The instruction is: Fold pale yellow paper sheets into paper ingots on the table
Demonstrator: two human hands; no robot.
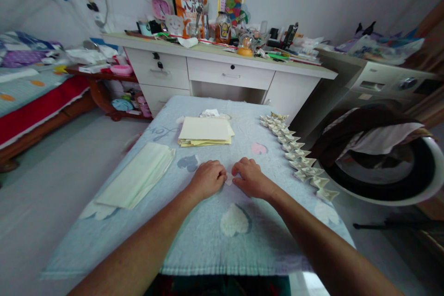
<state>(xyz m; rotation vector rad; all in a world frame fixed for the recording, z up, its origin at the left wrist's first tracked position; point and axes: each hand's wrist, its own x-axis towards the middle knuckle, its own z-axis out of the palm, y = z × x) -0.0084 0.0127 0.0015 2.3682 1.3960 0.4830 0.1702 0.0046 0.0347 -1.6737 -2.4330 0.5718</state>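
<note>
Over the middle of the cloth-covered table, my left hand (209, 178) has its fingers curled in at the left edge of a small folded piece of paper (229, 179). My right hand (252, 177) bends its thumb and fingers around the right edge of the same paper. Much of the paper is hidden by the fingers. Beyond the hands lies a stack of cream paper sheets (206, 128). Farther left rests a pile of larger pale sheets (135, 175). Along the right side runs a row of several folded paper boats (297, 152).
A light blue cloth (194, 240) with heart patterns covers the table. Behind it stands a white desk (229, 71) crowded with jars, a pink clock (161, 9) and an orange bag (189, 0). A washing machine (381, 83) with laundry in its open door is at right, a bed (34, 88) at left.
</note>
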